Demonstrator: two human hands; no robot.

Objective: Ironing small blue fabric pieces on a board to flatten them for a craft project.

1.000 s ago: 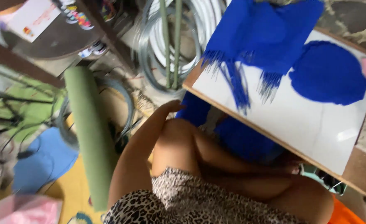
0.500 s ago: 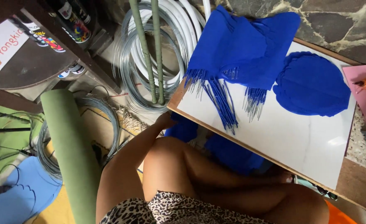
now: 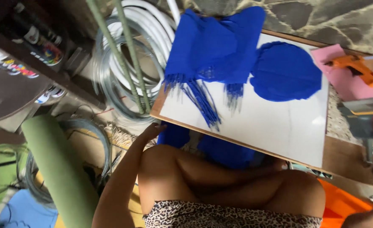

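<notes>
- Fringed blue paper sheets (image 3: 214, 46) and a blue paper disc (image 3: 285, 71) lie on the white-topped wooden table (image 3: 279, 126).
- Left hand (image 3: 150, 131) touches blue paper under the table edge; its grip cannot be told.
- Coiled white tubing (image 3: 123, 63) and a green foam roll (image 3: 57, 169) crowd the floor.

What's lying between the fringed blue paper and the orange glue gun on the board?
In the head view, a round blue paper piece lies between the fringed blue paper and the orange glue gun, which rests on a pink sheet.
</notes>
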